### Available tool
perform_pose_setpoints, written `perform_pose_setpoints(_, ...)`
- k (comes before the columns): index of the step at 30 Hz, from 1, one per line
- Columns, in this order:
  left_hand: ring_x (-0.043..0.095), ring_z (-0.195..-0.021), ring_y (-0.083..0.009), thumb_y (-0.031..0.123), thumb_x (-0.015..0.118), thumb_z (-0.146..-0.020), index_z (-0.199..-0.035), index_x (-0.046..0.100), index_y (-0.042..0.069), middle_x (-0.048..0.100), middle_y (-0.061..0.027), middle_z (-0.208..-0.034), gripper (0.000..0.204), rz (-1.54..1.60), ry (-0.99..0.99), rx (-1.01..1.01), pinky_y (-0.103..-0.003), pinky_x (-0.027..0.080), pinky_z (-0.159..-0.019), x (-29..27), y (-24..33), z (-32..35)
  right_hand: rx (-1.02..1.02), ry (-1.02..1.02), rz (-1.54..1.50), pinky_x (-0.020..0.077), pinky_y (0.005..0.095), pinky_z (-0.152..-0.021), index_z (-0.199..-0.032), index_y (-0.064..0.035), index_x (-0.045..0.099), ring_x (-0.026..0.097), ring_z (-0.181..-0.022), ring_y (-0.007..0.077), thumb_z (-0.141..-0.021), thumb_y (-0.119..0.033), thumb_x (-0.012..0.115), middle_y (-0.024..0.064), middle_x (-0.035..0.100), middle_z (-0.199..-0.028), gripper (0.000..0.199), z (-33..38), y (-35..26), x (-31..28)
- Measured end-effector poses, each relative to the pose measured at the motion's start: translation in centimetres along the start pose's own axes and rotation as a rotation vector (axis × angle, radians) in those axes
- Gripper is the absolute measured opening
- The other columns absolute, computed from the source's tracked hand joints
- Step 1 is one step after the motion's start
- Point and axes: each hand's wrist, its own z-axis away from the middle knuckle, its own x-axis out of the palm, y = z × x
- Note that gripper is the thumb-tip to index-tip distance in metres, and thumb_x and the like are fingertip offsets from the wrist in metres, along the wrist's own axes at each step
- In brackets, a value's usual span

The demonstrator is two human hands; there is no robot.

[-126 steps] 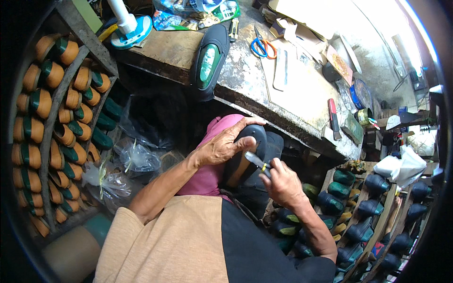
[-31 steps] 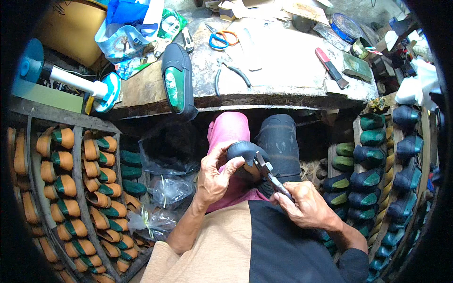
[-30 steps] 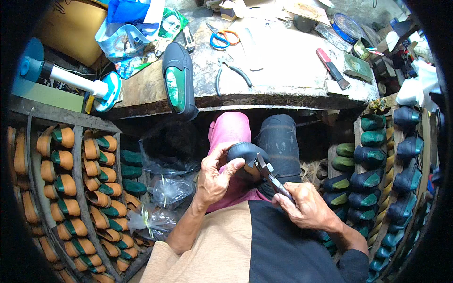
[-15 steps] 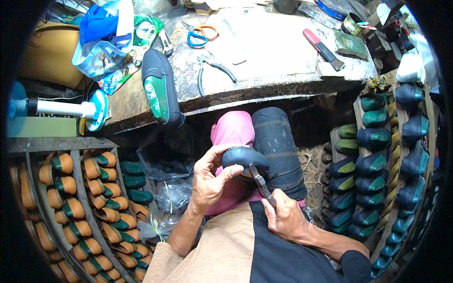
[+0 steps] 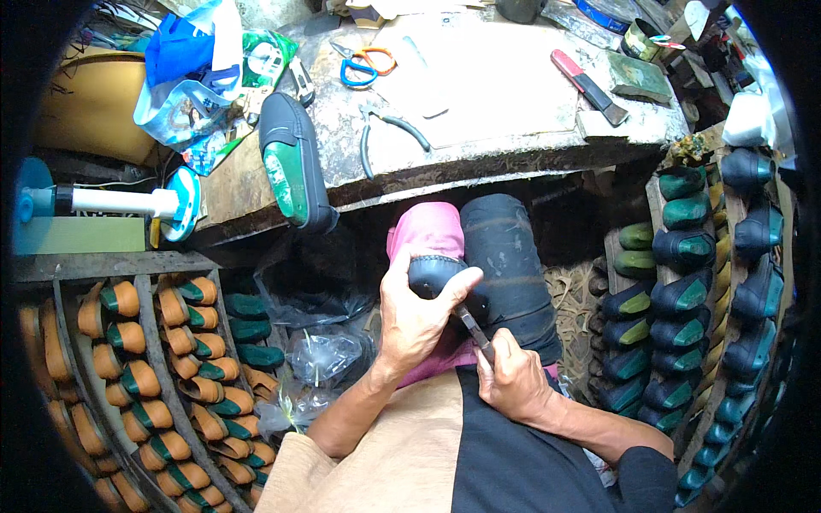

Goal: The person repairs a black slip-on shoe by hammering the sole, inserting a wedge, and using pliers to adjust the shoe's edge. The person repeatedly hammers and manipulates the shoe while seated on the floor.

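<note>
Head cam, looking straight down at our lap. Our left hand (image 5: 416, 321) is wrapped around a dark shoe (image 5: 432, 272), fingers closed over its rounded end, holding it on top of the pink cloth (image 5: 428, 229) that covers our knee. Our right hand (image 5: 511, 380) is clenched on a small metal tool (image 5: 473, 327), w/ the tip up against the shoe's edge right by the left thumb. Can't tell exactly what kind of tool it is, too small. Beside the pink cloth sits a dark, rubbery-looking cover (image 5: 505, 256) over the other knee.

Above that is the workbench (image 5: 513, 111), pretty worn. On it: orange and blue scissors (image 5: 363, 67), pliers (image 5: 385, 132), a red-handled knife (image 5: 586, 84), and a finished dark shoe w/ green insole (image 5: 295, 171) lying half over the front edge. Plastic bags (image 5: 192, 77) piled at the left corner.

Left side has racks of tan lasts w/ green tops (image 5: 154, 359), right side has rows of dark shoes w/ green insoles (image 5: 684, 282), some crumpled clear bags (image 5: 329, 355) on the floor btw the rack and our leg
</note>
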Motion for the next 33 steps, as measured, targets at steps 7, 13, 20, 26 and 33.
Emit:
perform_pose_setpoints(7, 0.065, -0.085, -0.0101, 0.022, 0.088, -0.1, -0.109, 0.068, 0.005, 0.069, -0.0012, -0.092, 0.029, 0.016, -0.094, 0.033, -0.03, 0.056, -0.081, -1.6, -0.6, -0.4, 0.186, -0.46, -0.269, 0.0595, 0.0548, -0.068, -0.098, 0.0079, 0.063, 0.075, -0.073, 0.0448, -0.111, -0.026, 0.071, 0.0233, 0.069, -0.085, 0.037, -1.7, -0.7, -4.9)
perform_pose_setpoints(13, 0.063, -0.086, -0.0174, 0.029, 0.093, -0.099, -0.119, 0.064, 0.004, 0.067, -0.0075, -0.092, 0.043, -0.127, -0.115, 0.255, -0.036, 0.055, -0.083, -2.4, -2.0, -0.4, 0.518, -0.876, -0.535, 0.0607, 0.0387, -0.065, -0.1, 0.0066, 0.073, 0.077, -0.071, 0.0179, -0.118, -0.03, 0.066, 0.009, 0.077, -0.079, 0.042, -0.8, 1.4, -11.1)
perform_pose_setpoints(20, 0.07, -0.088, -0.0234, 0.026, 0.092, -0.099, -0.126, 0.061, 0.003, 0.072, -0.0113, -0.097, 0.048, -0.113, -0.236, 0.212, -0.041, 0.058, -0.085, -2.7, -2.4, -0.1, 0.381, -0.413, -0.786, 0.0466, 0.0304, -0.055, -0.087, -0.0031, 0.065, 0.061, -0.061, 0.0084, -0.119, -0.027, 0.065, -0.0011, 0.063, -0.07, 0.04, -6.0, 1.2, -9.0)
perform_pose_setpoints(26, 0.073, -0.097, -0.0212, 0.021, 0.088, -0.1, -0.13, 0.062, 0.004, 0.075, -0.0112, -0.105, 0.043, -0.111, -0.225, 0.245, -0.039, 0.058, -0.092, -2.4, -2.8, -2.3, 0.133, -0.467, -0.225, 0.0527, 0.0525, -0.065, -0.094, 0.0087, 0.072, 0.065, -0.063, 0.0255, -0.113, -0.031, 0.07, 0.0298, 0.062, -0.069, 0.045, -11.8, 1.9, -11.4)
perform_pose_setpoints(33, 0.073, -0.084, -0.0286, 0.041, 0.088, -0.101, -0.115, 0.062, 0.002, 0.072, -0.0157, -0.089, 0.049, -0.067, -0.252, 0.119, -0.044, 0.057, -0.079, 1.3, -5.4, -8.8, 0.118, 0.415, -0.065, 0.0438, 0.0349, -0.059, -0.095, 0.0017, 0.075, 0.055, -0.068, 0.0097, -0.099, -0.018, 0.084, -0.0001, 0.062, -0.074, 0.022, -25.9, 11.3, -13.3)
